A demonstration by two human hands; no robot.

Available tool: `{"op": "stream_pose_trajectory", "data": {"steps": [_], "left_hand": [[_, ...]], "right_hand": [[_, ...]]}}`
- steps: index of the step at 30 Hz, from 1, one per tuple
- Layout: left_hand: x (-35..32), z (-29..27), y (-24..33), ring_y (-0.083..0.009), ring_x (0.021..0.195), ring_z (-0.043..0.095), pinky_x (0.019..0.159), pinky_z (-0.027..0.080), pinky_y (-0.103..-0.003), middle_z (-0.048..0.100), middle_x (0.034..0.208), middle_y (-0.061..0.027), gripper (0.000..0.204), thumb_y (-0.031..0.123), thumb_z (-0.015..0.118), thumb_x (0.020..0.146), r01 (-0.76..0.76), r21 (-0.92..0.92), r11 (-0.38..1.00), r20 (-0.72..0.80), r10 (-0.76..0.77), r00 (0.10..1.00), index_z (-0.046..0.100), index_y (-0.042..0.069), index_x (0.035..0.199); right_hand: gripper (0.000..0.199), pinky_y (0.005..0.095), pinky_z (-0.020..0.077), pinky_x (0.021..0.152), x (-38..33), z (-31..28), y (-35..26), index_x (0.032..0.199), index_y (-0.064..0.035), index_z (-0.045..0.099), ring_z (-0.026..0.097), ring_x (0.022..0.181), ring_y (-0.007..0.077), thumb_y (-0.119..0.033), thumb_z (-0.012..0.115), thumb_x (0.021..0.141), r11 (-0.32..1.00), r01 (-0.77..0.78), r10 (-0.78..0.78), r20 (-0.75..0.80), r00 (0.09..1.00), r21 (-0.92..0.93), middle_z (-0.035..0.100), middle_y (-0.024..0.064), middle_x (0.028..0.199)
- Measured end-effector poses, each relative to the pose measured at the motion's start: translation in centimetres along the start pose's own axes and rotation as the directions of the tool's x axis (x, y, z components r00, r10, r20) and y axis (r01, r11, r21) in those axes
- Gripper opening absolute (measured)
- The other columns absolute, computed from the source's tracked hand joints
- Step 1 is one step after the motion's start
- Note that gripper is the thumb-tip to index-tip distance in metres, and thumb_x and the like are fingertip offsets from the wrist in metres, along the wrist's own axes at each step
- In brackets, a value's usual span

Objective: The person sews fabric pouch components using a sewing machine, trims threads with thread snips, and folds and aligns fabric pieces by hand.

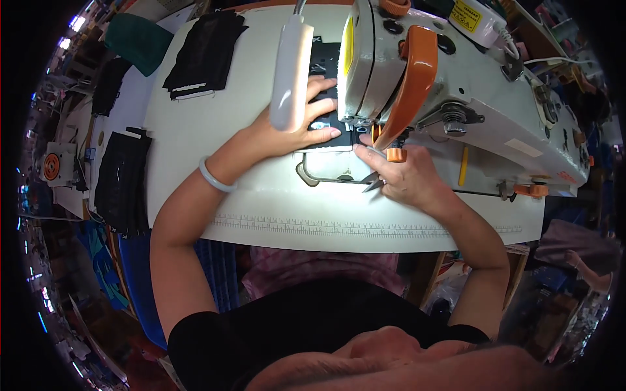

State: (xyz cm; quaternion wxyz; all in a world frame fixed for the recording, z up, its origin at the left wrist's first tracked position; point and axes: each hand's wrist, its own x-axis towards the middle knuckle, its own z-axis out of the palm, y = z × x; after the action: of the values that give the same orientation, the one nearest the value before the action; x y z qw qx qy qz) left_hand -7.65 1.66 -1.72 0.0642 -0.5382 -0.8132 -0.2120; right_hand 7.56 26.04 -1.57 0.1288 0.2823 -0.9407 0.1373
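My left hand [297, 127] lies flat with its fingers spread on a black fabric piece [326, 138] with a pale front edge. That piece is under the head of a white sewing machine [482, 117] with orange parts. My right hand [411, 176] is closed around small metal snips [372, 183], whose pointed blades stick out below the palm. Its index finger reaches to the fabric's front right corner, close to the needle area. The machine's orange lever [412, 78] partly covers that spot, and the snips' handles are hidden in the palm.
A lit white lamp [291, 78] hangs over my left hand. Stacks of black pieces lie at the back left [205, 52] and on the left [122, 179]. A printed ruler [326, 227] runs along the table's front edge. Beside the machine is a yellow stick-like item [463, 166].
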Motion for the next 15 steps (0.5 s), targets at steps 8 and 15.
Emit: {"op": "stream_pose_trajectory", "data": {"steps": [8,15], "left_hand": [[0.9,0.1,-2.6,-0.0378,0.136,0.047,0.112,0.04,-0.049,0.054,0.141,-0.0198,0.052,0.047,0.068,0.092,-0.062,0.154,0.986,-0.022,0.066,0.998,0.067,0.009,0.127],[-0.7,-1.7,1.0,-0.0339,0.12,0.055,0.102,0.044,-0.048,0.061,0.131,-0.0142,0.047,0.042,0.069,0.091,0.16,0.245,0.956,0.035,-0.174,0.984,0.069,0.006,0.121]], "right_hand": [[0.075,0.0394,0.0576,0.071,0.9,-0.6,-1.0,0.14,-0.0176,0.059,0.07,0.081,0.0252,0.0,0.069,0.067,0.971,-0.232,0.238,0.235,0.942,-0.053,0.072,0.003,0.101],[0.071,0.0398,0.0559,0.07,-0.2,0.0,0.0,0.139,-0.0203,0.061,0.069,0.083,0.0255,0.001,0.068,0.072,0.977,-0.205,0.198,0.109,0.974,0.054,0.071,0.0041,0.099]]}}
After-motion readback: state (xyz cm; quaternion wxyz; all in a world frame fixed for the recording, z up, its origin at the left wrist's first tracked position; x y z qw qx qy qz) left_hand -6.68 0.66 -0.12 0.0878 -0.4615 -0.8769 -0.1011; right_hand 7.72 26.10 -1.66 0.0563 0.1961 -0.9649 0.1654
